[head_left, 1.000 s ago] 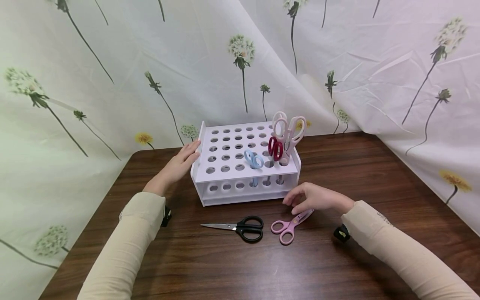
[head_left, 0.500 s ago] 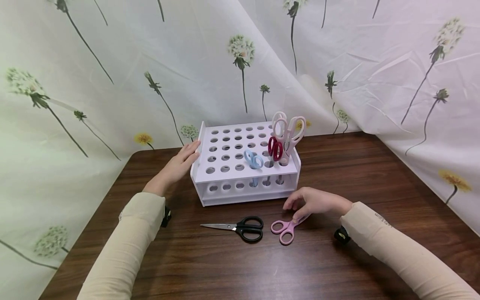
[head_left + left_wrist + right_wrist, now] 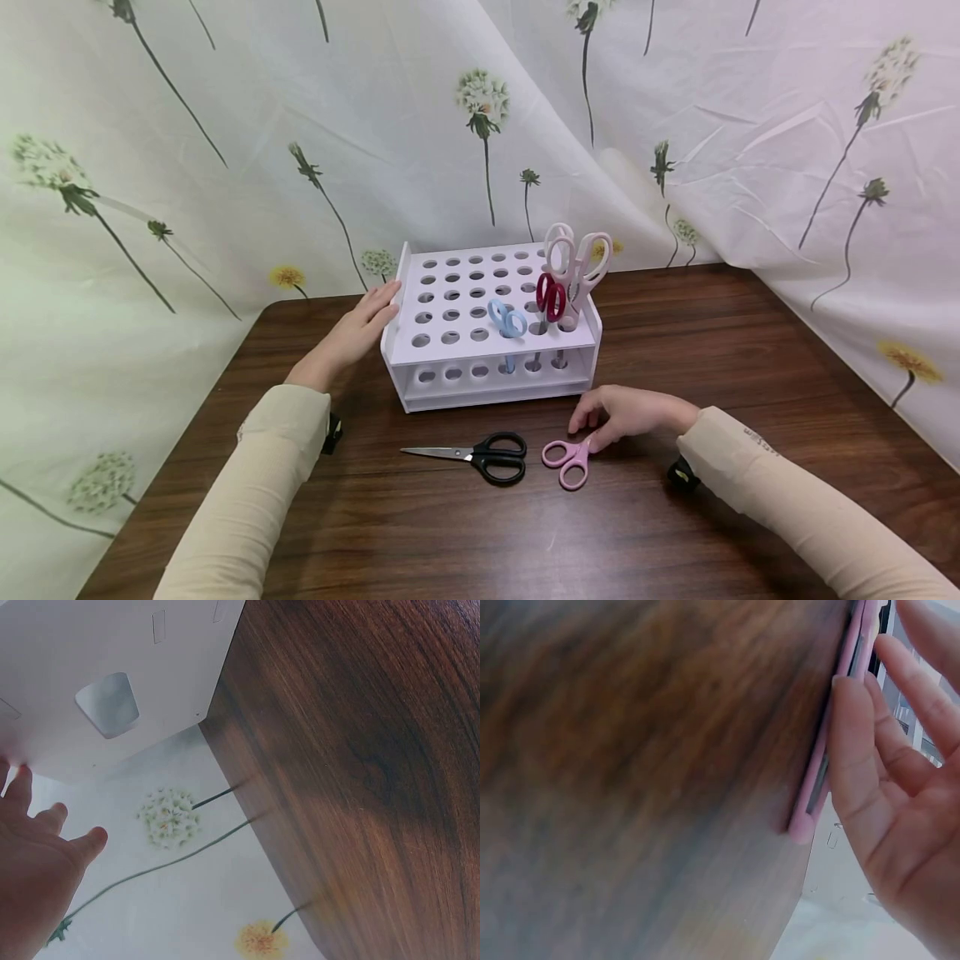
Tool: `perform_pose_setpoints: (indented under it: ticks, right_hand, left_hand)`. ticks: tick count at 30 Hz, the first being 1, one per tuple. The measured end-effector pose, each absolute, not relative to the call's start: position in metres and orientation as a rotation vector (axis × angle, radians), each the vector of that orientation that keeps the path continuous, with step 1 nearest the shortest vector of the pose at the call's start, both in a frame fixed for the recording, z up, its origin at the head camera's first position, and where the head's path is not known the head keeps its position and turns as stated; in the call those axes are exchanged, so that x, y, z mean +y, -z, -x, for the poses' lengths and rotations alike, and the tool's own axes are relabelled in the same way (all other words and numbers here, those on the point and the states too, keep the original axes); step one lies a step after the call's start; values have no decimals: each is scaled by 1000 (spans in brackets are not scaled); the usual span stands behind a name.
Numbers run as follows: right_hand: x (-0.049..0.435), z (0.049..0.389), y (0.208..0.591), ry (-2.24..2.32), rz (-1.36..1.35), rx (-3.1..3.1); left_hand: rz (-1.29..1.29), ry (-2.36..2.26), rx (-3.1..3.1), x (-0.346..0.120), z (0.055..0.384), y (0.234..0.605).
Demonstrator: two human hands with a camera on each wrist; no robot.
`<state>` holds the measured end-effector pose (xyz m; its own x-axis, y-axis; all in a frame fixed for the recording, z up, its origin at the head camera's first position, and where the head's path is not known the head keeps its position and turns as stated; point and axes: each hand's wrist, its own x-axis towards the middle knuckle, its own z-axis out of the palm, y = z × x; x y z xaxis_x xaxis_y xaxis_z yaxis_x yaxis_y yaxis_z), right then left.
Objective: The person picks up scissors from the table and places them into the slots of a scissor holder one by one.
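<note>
My left hand [image 3: 352, 333] rests its straight fingers against the left side of the white rack [image 3: 465, 353]. The left wrist view shows those fingers at the rack's side panel [image 3: 165, 682]. On the table, the pink scissors [image 3: 573, 458] lie flat in front of the rack's right corner. My right hand [image 3: 630, 412] pinches their blade end, thumb on the near side and fingers on the far side. In the right wrist view the thumb [image 3: 851, 742] lies along the pink blade cover [image 3: 802, 825]. Black-handled scissors [image 3: 501, 457] lie to the left, blades pointing left.
Light blue scissors [image 3: 507, 320], dark red scissors [image 3: 551, 298] and white-pink scissors [image 3: 592, 265] stand handles up in the rack's right-hand holes. The brown wooden table [image 3: 480, 542] runs back to a flower-print curtain [image 3: 412, 125].
My right hand has lowered slightly toward me, and its thumb has slid down along the pink scissors toward their handles. The left hand and the rack have stayed put.
</note>
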<state>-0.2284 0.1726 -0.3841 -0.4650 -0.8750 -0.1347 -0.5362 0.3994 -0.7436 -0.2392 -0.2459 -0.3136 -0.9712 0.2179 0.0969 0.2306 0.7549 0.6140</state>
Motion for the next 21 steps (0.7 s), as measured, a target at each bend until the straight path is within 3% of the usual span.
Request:
perform_pose_setpoints:
  ticks: [21]
  right_hand:
    - [166, 223, 384, 745, 1243, 2209]
  left_hand:
    - [372, 1025, -2923, -246, 239, 314]
